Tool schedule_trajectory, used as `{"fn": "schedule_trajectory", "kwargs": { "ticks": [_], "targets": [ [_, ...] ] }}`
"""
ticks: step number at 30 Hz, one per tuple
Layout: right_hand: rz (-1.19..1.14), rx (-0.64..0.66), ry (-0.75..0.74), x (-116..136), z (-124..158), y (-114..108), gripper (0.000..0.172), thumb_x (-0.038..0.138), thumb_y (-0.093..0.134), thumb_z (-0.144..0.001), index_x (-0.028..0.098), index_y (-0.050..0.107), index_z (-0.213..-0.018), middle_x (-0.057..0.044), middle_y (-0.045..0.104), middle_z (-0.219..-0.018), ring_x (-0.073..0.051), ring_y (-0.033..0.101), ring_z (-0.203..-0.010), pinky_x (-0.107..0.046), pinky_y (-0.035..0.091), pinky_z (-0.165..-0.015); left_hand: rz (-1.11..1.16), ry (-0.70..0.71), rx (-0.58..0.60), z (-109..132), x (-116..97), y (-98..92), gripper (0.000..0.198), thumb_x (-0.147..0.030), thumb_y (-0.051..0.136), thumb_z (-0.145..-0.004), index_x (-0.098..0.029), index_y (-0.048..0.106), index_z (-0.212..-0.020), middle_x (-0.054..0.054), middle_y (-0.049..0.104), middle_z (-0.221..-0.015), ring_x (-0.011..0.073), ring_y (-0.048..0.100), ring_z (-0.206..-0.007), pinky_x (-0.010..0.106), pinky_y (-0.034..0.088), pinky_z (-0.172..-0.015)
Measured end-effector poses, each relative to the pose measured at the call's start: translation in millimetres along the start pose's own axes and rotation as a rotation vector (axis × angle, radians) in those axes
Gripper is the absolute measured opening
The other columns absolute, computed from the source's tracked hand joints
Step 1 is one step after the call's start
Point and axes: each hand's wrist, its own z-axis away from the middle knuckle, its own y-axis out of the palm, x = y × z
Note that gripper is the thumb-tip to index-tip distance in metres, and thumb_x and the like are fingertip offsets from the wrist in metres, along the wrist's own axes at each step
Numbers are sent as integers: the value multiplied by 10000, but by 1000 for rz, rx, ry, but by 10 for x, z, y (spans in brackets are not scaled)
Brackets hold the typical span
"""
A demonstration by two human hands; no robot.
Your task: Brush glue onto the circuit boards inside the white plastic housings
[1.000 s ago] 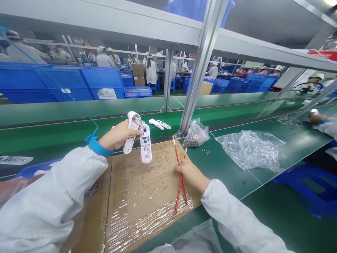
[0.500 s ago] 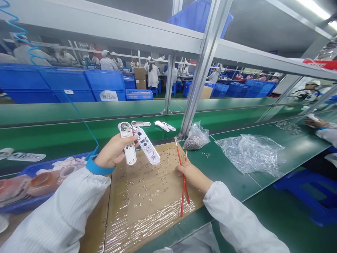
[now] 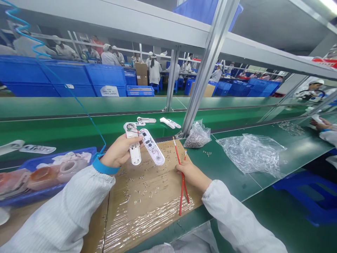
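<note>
Fingers (image 3: 131,141) above cardboard (image 3: 158,182) on green workbench (image 3: 231,175)

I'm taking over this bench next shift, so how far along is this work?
Seemingly done: two white housings lie on the green belt. In hand: the left hand holds two open white shells, wiring showing; the right hand holds red sticks. Left: small metal pieces scattered on the cardboard, plus a plastic bag of small parts.

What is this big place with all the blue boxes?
It looks like a factory: there is a long green workbench, stacks of blue plastic crates, and many workers in white coats.
</note>
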Motion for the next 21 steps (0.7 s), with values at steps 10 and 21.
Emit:
{"fn": "schedule_trajectory", "kwargs": {
  "ticks": [10,21],
  "targets": [
    [-21,-118,-58,438,109,-460,167,76,347,-830,199,428,-751,14,470,-692,-116,418,-628,-224,352,-580,288,158,-90,87,201,303,157,-40,670,-724,-107,650,-864,96,701,-981,213,670,-927,384,585,-814],
    [-135,-453,-77,868,-278,-445,191,12,410,-739,195,463,-745,16,535,-695,-111,514,-660,-220,417,-624,549,575,-309,215,411,992,312,-162,778,-637,-185,587,-882,14,670,-891,165,650,-841,366,535,-832]
  ]
}}
